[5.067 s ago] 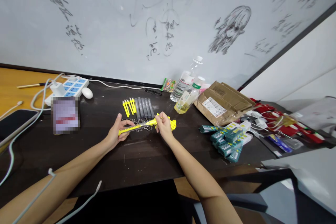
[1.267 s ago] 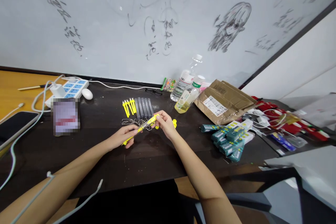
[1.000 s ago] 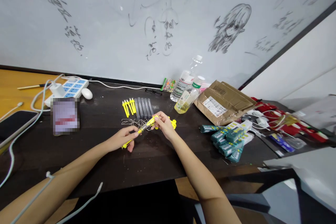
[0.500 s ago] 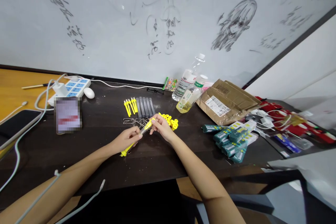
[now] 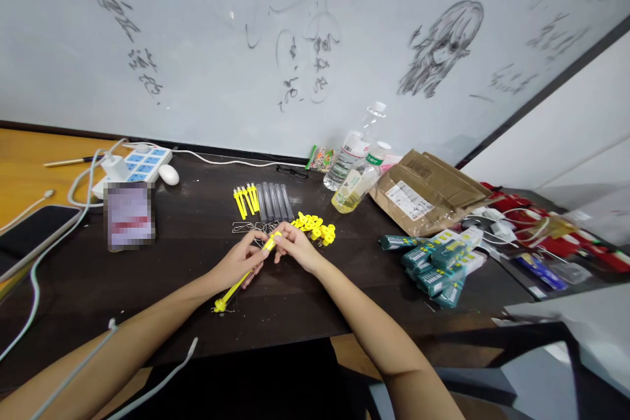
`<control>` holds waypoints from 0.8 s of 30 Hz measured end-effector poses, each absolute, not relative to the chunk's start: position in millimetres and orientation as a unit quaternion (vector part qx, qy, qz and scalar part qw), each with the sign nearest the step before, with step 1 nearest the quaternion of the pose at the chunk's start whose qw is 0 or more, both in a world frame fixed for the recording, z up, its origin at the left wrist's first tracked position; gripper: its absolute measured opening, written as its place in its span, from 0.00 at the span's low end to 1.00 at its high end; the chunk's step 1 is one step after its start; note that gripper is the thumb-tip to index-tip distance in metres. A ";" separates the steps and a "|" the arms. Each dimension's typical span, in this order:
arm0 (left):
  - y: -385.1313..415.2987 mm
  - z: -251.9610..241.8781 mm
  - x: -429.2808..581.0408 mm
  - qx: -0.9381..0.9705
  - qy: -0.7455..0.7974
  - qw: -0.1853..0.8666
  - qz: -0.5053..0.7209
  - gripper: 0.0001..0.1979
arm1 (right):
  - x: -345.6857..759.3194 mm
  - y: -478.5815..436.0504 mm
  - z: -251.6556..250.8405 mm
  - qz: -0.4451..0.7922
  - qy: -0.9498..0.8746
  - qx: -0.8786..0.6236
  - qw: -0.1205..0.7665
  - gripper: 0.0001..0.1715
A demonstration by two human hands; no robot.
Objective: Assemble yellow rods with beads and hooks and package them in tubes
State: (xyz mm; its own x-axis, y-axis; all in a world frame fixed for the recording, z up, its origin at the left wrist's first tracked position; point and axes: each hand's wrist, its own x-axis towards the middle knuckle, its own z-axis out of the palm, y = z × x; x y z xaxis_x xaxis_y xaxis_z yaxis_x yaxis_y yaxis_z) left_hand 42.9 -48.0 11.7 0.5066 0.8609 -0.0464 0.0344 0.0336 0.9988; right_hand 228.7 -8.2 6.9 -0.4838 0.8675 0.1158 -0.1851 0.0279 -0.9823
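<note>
Between my hands is a slim yellow-and-clear plastic tube [image 5: 233,291], slanting from lower left to upper right. My left hand [image 5: 237,261] is closed around its middle. At the upper end, the fingers of my right hand [image 5: 300,249] pinch a yellow part. A yellow rod with a knobbed tip sticks out below my left hand. Just beyond the hands lie bent metal wires [image 5: 242,228], partly hidden by fingers. Loose yellow plastic caps [image 5: 319,230] are heaped to the right of them. Farther back, several yellow plastic pieces [image 5: 240,202] lie in a row beside several clear tubes [image 5: 274,202].
To the right are green boxes [image 5: 433,269], a brown cardboard package [image 5: 428,190] and two bottles [image 5: 352,190]. A power strip [image 5: 142,164], white mouse [image 5: 168,174] and phone [image 5: 34,236] are at left. White cables [image 5: 184,361] hang over my left arm.
The tube's lower yellow end has moved down and left, and more yellow rod shows below my left hand. My right hand has come down and left, closer to my left hand.
</note>
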 end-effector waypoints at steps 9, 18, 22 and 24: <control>-43.4 5.5 38.5 0.685 0.340 0.550 0.335 0.29 | 217.5 -13.4 0.5 0.634 -0.596 -0.313 0.381 0.20; -41.1 8.7 34.3 0.675 0.359 0.542 0.348 0.26 | 234.6 -5.6 9.0 0.586 -0.593 -0.338 0.436 0.18; -41.2 8.5 34.2 0.673 0.355 0.546 0.350 0.27 | 230.9 -8.2 6.4 0.618 -0.598 -0.329 0.391 0.20; -42.1 8.2 34.8 0.671 0.353 0.554 0.344 0.28 | 226.5 -9.9 4.1 0.633 -0.594 -0.326 0.374 0.20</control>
State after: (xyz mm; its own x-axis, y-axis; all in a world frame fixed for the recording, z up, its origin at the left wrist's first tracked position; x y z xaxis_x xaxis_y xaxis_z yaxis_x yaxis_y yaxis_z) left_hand 34.8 -42.1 8.2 0.5135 0.8552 0.0711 0.0919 -0.1371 0.9863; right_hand 226.5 -9.9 4.1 -0.5067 0.8615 0.0317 -0.0866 -0.0143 -0.9961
